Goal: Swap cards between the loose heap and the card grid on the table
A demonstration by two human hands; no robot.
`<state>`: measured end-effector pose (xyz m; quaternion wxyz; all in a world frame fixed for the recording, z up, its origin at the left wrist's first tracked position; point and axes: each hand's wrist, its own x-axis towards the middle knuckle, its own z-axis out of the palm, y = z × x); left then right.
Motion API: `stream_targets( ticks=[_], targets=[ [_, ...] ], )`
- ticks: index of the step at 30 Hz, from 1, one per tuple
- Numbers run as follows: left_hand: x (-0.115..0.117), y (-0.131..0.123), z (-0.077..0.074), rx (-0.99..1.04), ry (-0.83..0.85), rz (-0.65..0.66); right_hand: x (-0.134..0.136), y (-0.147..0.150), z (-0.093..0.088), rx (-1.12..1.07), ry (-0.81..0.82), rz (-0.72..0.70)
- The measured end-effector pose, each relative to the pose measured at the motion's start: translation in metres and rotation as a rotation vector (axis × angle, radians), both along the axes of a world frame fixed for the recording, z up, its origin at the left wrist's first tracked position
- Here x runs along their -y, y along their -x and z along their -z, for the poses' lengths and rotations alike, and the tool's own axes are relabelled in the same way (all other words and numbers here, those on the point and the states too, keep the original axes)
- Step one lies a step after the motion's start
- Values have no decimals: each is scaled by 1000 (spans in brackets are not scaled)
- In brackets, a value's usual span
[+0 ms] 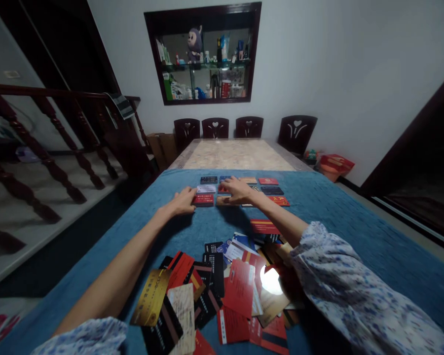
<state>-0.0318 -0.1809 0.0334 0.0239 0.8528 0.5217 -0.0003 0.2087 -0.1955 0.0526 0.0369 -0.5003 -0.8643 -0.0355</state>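
Several bank-style plastic cards lie in a neat grid of rows on a blue cloth. My left hand (185,201), fingers apart, rests at the grid's left edge, beside a silver card (206,189) and touching or almost touching a red card (204,199). Over the middle columns is my right hand (237,191), its fingertips at a red card in the middle row and its thumb near a tan card (222,201) in the front row. It partly covers the cards beneath. Closer to me spreads a loose, overlapping pile of cards, including a gold card (153,296) and a red card (240,288).
The blue cloth (133,241) covers the near part of a long table with a pale stone-patterned top (237,154). Dark chairs (298,130) stand at its far end. A wooden railing (40,123) runs along the left. Bright light glares on the pile.
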Motion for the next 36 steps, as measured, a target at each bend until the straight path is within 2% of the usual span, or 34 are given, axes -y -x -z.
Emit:
stream_targets(
  ticks=[5, 10, 15, 26, 36],
  targets=[
    [10, -2, -4, -2, -20, -28, 17, -20, -1, -3, -31, 17],
    [18, -7, -4, -2, -53, 25, 34, -44, 2, -30, -68, 35],
    [28, -23, -2, 42, -73, 77, 51, -69, 9, -78, -73, 59],
    [69, -84, -6, 101, -58, 271, 100, -113, 12, -36, -104, 142],
    [102, -147, -3, 91, -77, 473, 141, -159, 27, -19, -111, 244]
  ],
)
